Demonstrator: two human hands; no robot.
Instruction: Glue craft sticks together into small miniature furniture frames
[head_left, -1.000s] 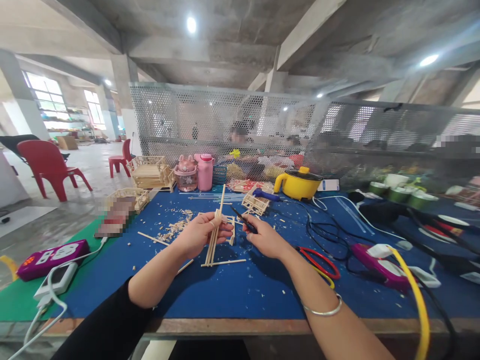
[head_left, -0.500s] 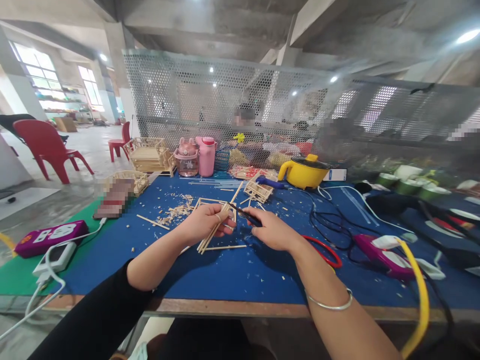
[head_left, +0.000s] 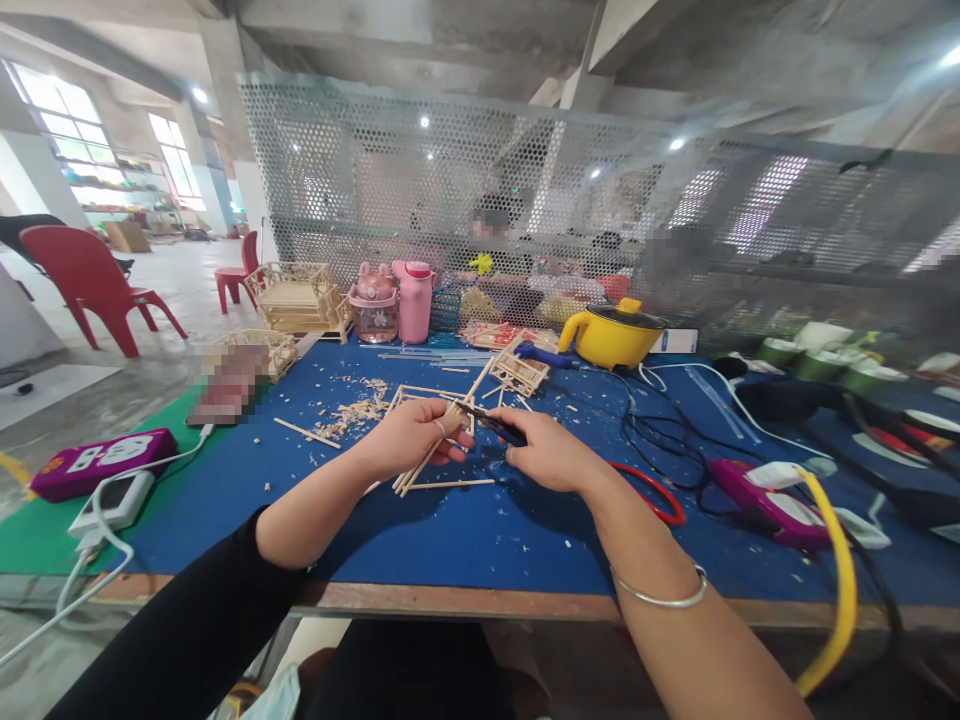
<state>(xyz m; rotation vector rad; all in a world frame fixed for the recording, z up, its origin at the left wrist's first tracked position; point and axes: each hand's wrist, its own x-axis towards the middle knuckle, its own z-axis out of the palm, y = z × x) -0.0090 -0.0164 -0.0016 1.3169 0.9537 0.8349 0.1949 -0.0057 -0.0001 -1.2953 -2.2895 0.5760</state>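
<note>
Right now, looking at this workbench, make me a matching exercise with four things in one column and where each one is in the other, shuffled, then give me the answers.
Things:
1. bundle of wooden sticks
2. yellow pot
3. purple power strip
4. pink bottle

Places:
A. at the table's left end, on the green part
B. held in the left hand
C. at the back of the blue table, right of centre, by the mesh screen
D. at the back, left of centre, beside a pink lidded cup

Pairs: 1-B, 2-C, 3-A, 4-D
</note>
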